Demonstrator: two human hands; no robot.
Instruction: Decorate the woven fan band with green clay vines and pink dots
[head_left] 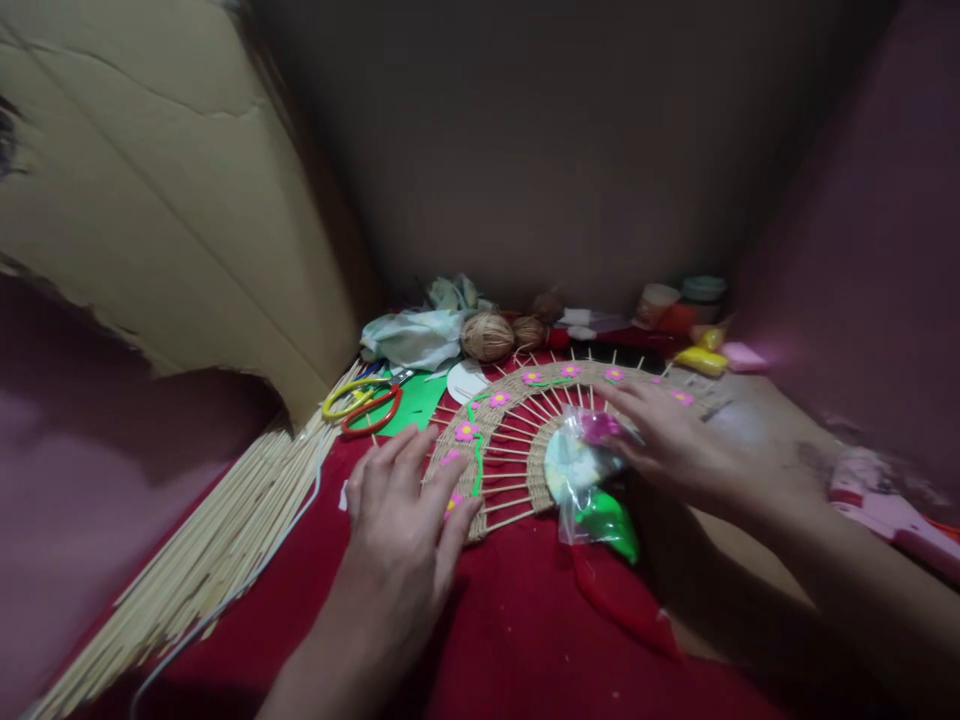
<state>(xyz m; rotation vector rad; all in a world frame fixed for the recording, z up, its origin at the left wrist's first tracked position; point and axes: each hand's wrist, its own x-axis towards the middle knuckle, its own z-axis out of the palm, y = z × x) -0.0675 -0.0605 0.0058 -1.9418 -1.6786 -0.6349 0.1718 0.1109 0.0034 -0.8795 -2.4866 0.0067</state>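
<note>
A half-round woven fan of twine and thin sticks (pixel 517 390), decorated with pink clay flowers and green vines, lies on a red cloth (pixel 525 640). My left hand (pixel 405 510) rests over the fan's left end, fingers spread and holding nothing. Above the right part of the fan is my right hand (pixel 667 430), fingers apart and slightly blurred, beside a clear plastic bag with pink clay (pixel 600 430). Green clay in plastic (pixel 607 522) sits just below, near the fan's center.
Thin sticks (pixel 225 520) and a white cord lie left. Scissors (pixel 371 408), green sheet (pixel 412 402), twine balls (pixel 487 338) and a pale cloth (pixel 416 340) are behind. Yellow clay packets (pixel 701 360) and jars (pixel 703 290) stand back right; a pink glue gun (pixel 892 515) is right.
</note>
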